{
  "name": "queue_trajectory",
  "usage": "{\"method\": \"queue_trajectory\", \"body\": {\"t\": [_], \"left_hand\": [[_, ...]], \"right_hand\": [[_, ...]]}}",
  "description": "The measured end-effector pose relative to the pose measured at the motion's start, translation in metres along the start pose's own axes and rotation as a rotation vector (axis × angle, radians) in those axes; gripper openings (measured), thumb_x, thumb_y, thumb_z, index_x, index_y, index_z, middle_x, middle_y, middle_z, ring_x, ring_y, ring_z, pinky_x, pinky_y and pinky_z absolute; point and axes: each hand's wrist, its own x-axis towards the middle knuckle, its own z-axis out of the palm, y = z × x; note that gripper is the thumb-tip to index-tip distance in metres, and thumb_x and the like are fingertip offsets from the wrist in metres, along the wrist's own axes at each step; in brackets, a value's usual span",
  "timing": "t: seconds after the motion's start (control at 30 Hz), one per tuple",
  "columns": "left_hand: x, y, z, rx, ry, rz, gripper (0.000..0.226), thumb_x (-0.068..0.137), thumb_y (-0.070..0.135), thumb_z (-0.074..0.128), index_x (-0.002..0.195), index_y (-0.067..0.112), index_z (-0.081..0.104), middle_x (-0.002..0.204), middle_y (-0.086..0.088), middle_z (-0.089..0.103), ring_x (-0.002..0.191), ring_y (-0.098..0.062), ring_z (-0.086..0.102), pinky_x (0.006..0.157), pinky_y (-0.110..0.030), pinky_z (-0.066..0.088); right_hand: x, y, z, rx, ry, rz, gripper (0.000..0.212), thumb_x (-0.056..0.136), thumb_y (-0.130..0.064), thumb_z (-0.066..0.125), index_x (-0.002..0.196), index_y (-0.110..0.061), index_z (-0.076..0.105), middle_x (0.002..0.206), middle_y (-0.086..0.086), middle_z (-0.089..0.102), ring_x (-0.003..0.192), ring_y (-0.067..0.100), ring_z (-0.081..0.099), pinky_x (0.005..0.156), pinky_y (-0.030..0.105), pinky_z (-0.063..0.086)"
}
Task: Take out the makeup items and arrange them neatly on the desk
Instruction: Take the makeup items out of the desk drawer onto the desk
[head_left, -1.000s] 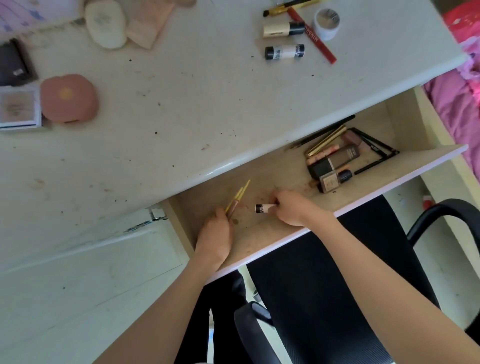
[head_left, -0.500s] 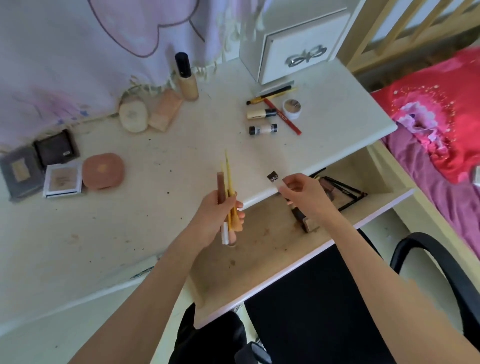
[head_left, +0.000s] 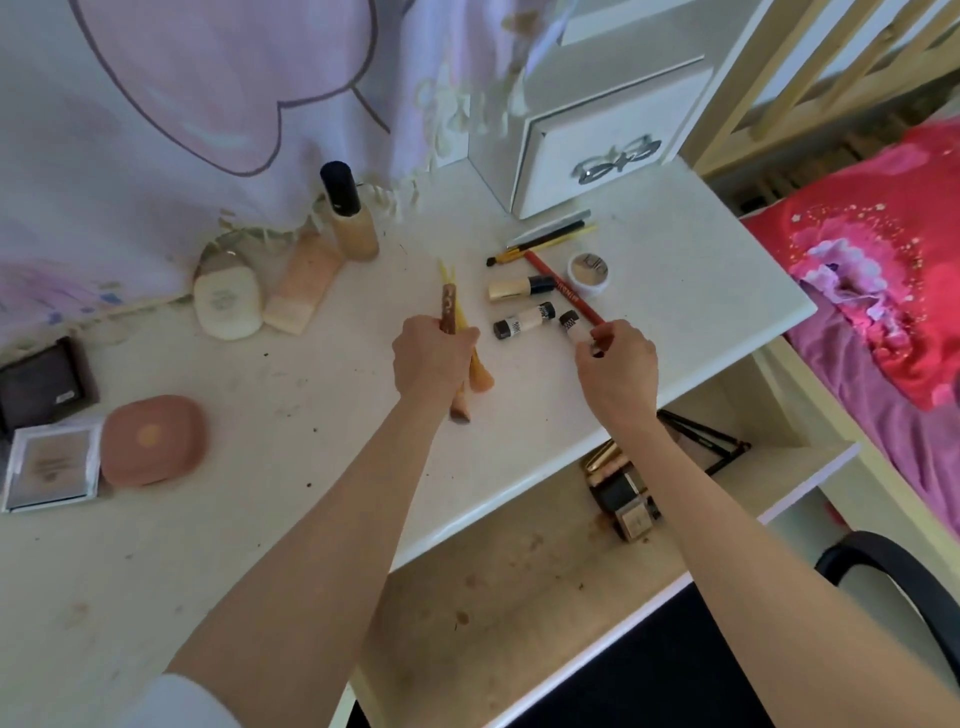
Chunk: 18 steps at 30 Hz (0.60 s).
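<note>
My right hand (head_left: 618, 366) pinches a small tube (head_left: 574, 326), cap pointing away from my fingers, just right of its twin tube (head_left: 524, 320); my left hand (head_left: 431, 358) grips the wands (head_left: 449, 306).

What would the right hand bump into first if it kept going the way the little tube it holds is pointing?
Probably the small cream tube with a black cap lying on the white desk. The right hand pinches a similar black-capped tube aimed up-left toward it, though the height above the desk is unclear.
</note>
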Motion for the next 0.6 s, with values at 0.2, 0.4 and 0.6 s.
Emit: {"method": "queue_trajectory", "body": {"t": [0.2, 0.4, 0.6], "left_hand": [[0.021, 0.016, 0.006, 0.037, 0.055, 0.056, 0.030, 0.082, 0.026, 0.067, 0.103, 0.006, 0.062, 0.099, -0.010, 0.065, 0.090, -0.025, 0.060, 0.071, -0.029, 0.045], [0.021, 0.023, 0.006, 0.091, 0.035, 0.232, 0.040, 0.088, 0.014, 0.059, 0.126, 0.007, 0.049, 0.116, -0.007, 0.061, 0.106, -0.017, 0.056, 0.078, -0.016, 0.037], [0.011, 0.001, 0.010, 0.297, -0.062, 0.449, 0.023, 0.096, 0.013, 0.035, 0.102, 0.008, 0.056, 0.101, -0.010, 0.063, 0.096, -0.020, 0.060, 0.083, -0.036, 0.051]], "right_hand": [[0.002, -0.002, 0.006, 0.066, 0.075, -0.060, 0.024, 0.092, -0.013, 0.053, 0.113, -0.002, 0.055, 0.114, 0.013, 0.051, 0.082, 0.014, 0.046, 0.068, 0.013, 0.032], [-0.008, -0.001, 0.008, 0.097, 0.085, -0.211, 0.033, 0.088, 0.000, 0.055, 0.122, 0.001, 0.056, 0.119, 0.018, 0.052, 0.093, 0.027, 0.058, 0.083, 0.020, 0.044], [-0.023, 0.010, 0.010, -0.044, 0.024, -0.360, 0.041, 0.090, -0.003, 0.052, 0.131, 0.001, 0.049, 0.132, 0.017, 0.050, 0.120, 0.030, 0.049, 0.102, 0.026, 0.034]]}}
